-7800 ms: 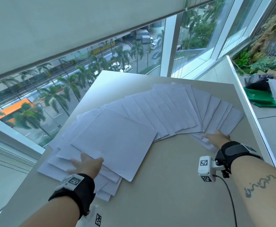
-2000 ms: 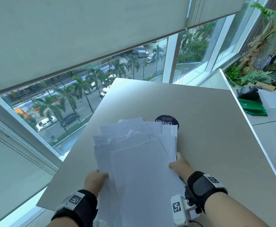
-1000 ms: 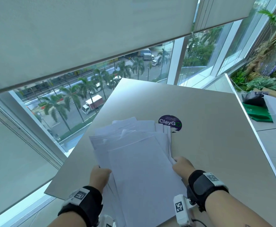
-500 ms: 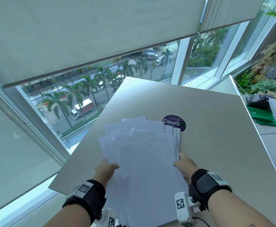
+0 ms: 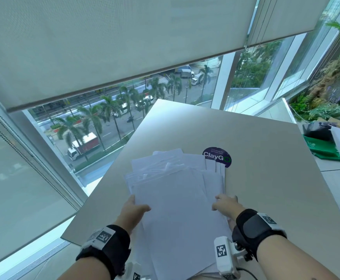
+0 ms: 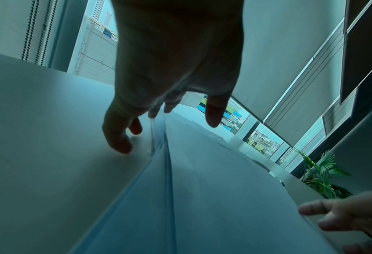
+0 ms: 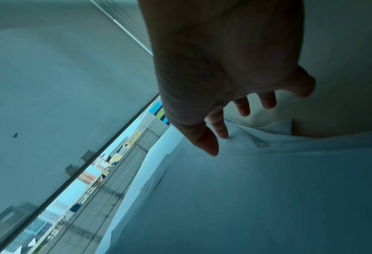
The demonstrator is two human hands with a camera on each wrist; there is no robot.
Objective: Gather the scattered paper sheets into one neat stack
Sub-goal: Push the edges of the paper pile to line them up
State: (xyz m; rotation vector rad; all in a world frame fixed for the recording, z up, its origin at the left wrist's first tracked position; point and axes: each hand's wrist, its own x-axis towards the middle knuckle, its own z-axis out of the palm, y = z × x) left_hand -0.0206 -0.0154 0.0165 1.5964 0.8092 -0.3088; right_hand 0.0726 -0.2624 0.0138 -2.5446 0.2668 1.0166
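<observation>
A loose pile of white paper sheets [image 5: 177, 199] lies on the near middle of the beige table [image 5: 266, 178], with its far edges uneven and fanned. My left hand [image 5: 133, 211] is at the pile's left edge, thumb over the top sheet and fingers down on the table beside it [image 6: 167, 120]. On the pile's right edge, my right hand [image 5: 222, 203] rests with spread fingers touching the slightly rumpled sheets [image 7: 224, 130]. Neither hand's fingers curl round the paper [image 6: 213, 189]. The pile's near end overhangs the table's front edge.
A round purple ClayGo sticker [image 5: 217, 157] shows on the table, just beyond the pile's far right corner. The table's left side runs along a floor-to-ceiling window [image 5: 96, 138]. A green item [image 5: 322, 148] and a black bag [image 5: 318, 130] lie on the neighbouring table at right.
The sheets, fanned wide across the table 7.8 s ago, now form one pile between my hands. Over the last second both hands slid slightly along its sides.
</observation>
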